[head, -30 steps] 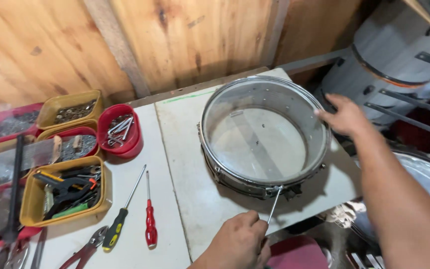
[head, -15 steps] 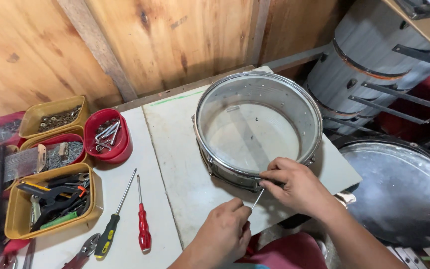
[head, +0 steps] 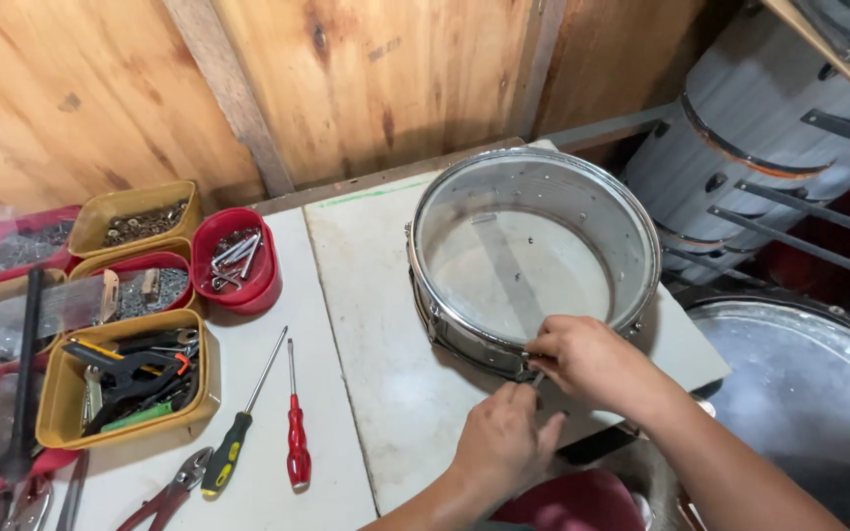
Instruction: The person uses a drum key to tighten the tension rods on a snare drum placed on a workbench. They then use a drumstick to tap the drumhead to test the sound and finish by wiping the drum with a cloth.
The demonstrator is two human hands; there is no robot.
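A shiny metal snare drum shell [head: 533, 187] with a clear head lies flat on a pale board [head: 376, 324]. At its near rim my right hand [head: 592, 362] pinches the top of a thin metal tension rod [head: 537, 379] against the hoop. Just below, my left hand [head: 504, 438] closes its fingers around the lower end of the same rod. Both hands meet at the drum's front edge; most of the rod is hidden between them.
Left of the board lie a red-handled screwdriver [head: 295, 433], a black-and-yellow screwdriver [head: 238, 433] and red pliers [head: 164, 492]. Yellow and red trays [head: 238, 258] hold screws, rods and tools. A large grey drum [head: 769, 147] and a metal drum [head: 809, 393] stand at right.
My right hand left the drum's far right rim and came down to the near rim, joining my left hand on the rod. The view has shifted closer.
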